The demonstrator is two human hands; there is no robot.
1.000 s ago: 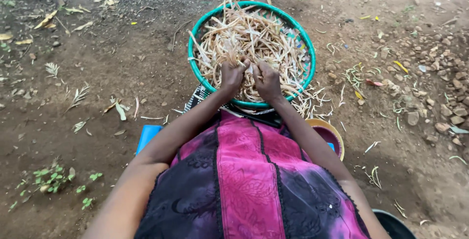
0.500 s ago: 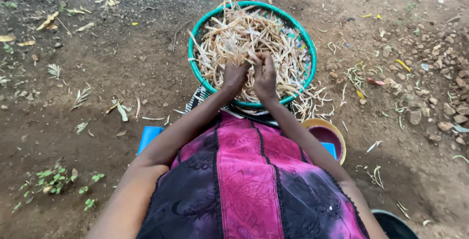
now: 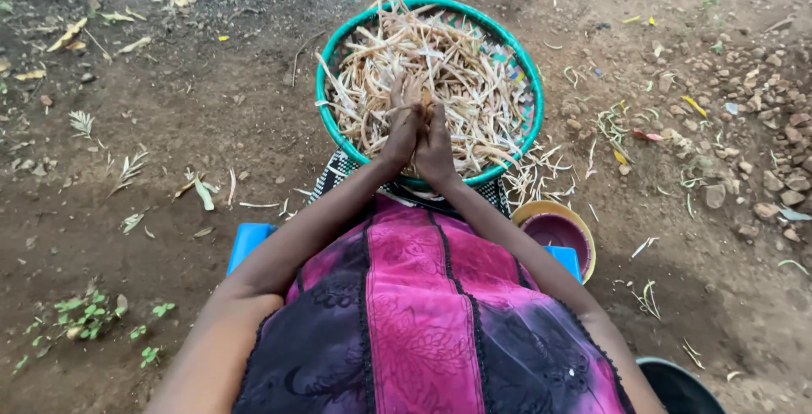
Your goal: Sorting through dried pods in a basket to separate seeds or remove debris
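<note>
A round green-rimmed basket full of dry pale bean pods stands on the dirt in front of me. My left hand and my right hand are pressed together over the near side of the basket. They pinch one bean pod between their fingertips. My pink and black dress covers my lap below the hands.
A yellow-rimmed purple bowl sits at my right knee. I sit on a blue stool. A dark container rim shows at the bottom right. Empty pods lie scattered right of the basket, stones farther right, small weeds at left.
My two hands have come closer together over the basket and now meet on one pod. The view has tilted slightly.
</note>
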